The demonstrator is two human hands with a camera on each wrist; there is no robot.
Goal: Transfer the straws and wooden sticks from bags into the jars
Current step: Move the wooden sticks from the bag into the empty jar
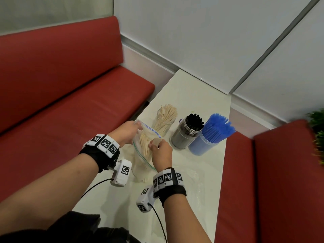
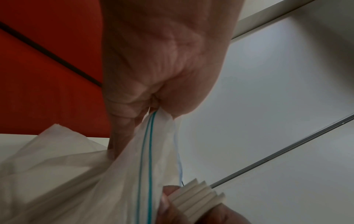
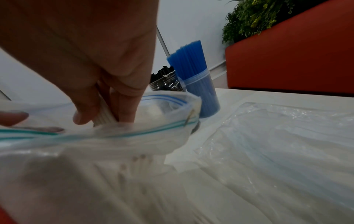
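Sticks (image 1: 145, 143), light, stiff, smooth, lie loose in the limp zip bag (image 1: 140, 151) at 8 o'clock of their jar (image 1: 164, 122); our left hand (image 1: 125, 132) pinches the rim, right hand (image 1: 162, 153) clasps a bundle, best gripped mid-length, we judge.

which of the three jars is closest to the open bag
The jar of wooden sticks, leftmost in the row, right behind the bag; the black-straw jar and blue-straw jar stand further right.

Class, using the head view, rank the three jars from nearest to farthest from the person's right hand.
1. Jar of black straws, just right of the right hand.
2. Jar of wooden sticks, beyond the hand.
3. Jar of blue straws, farthest right.
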